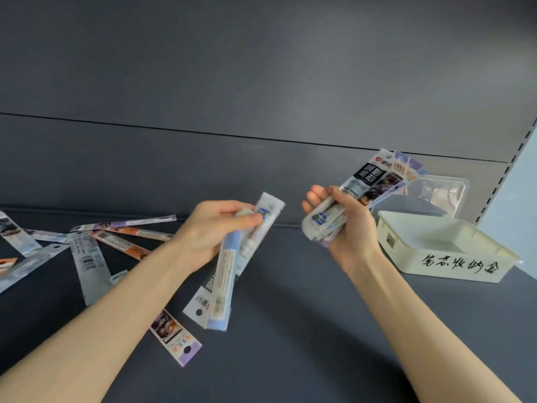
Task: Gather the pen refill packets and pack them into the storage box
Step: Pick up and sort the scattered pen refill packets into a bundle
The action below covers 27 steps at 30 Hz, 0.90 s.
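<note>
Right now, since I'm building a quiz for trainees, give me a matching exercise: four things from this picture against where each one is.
Things: 1 storage box; 2 clear lid; 3 fanned bundle of packets; 4 loose packets.
Places: A in the right hand; B lying on the shelf, left; C behind the box; D open, at the right.
Pairs: 1-D, 2-C, 3-A, 4-B.
</note>
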Tool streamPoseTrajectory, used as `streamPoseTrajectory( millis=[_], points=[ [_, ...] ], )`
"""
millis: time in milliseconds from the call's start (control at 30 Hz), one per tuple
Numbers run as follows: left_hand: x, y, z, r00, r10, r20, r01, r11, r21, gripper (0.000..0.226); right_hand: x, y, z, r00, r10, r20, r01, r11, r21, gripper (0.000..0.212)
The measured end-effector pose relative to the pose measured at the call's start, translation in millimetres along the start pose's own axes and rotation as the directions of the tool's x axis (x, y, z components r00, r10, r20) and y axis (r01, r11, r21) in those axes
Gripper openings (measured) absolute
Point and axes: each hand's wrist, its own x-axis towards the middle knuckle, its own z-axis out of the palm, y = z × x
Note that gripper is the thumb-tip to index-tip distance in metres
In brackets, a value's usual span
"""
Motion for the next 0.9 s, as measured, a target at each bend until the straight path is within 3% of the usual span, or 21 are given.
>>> streamPoseTrajectory(
  millis=[133,267,367,467,567,633,700,800,900],
  points=[
    [6,0,-12,0.971,0.063,-0.232,-0.093,0.988,-0.122,0.009,-8,16,-2,0.983,0.177,0.04,-0.167,0.967,-0.194,0.008],
    [1,-4,0,0.968,0.108,-0.225,-0.147,0.976,-0.163,0.01,-23,44,14,0.938,0.295,0.182,-0.159,0.832,-0.532,0.034],
    [-4,-9,12,0.971,0.127,-0.201,-0.161,0.973,-0.163,0.012,-26,51,16,0.932,0.273,0.24,-0.091,0.814,-0.574,0.018],
    [-6,-11,14,0.971,0.17,-0.168,-0.191,0.975,-0.115,0.009,-25,49,13,0.955,0.219,0.2,-0.081,0.842,-0.534,0.007],
    [-4,-9,10,0.942,0.214,-0.259,-0.242,0.967,-0.081,0.008,-22,41,9,0.978,0.18,0.105,-0.108,0.869,-0.483,0.014],
    [-1,-8,7,0.939,0.164,-0.303,-0.205,0.973,-0.11,0.013,-22,36,7,0.977,0.196,0.083,-0.131,0.862,-0.489,0.018],
    [0,-6,5,0.976,0.079,-0.203,-0.115,0.978,-0.173,0.02,-24,38,6,0.965,0.231,0.127,-0.125,0.826,-0.549,0.011],
    [-5,-6,11,0.999,-0.014,0.034,0.015,0.998,-0.055,0.029,-27,43,8,0.94,0.289,0.18,-0.109,0.756,-0.646,0.007],
    [-3,-4,11,0.998,0.005,-0.06,-0.009,0.998,-0.064,0.014,-27,38,8,0.915,0.351,0.199,-0.135,0.731,-0.668,0.011]
  ],
)
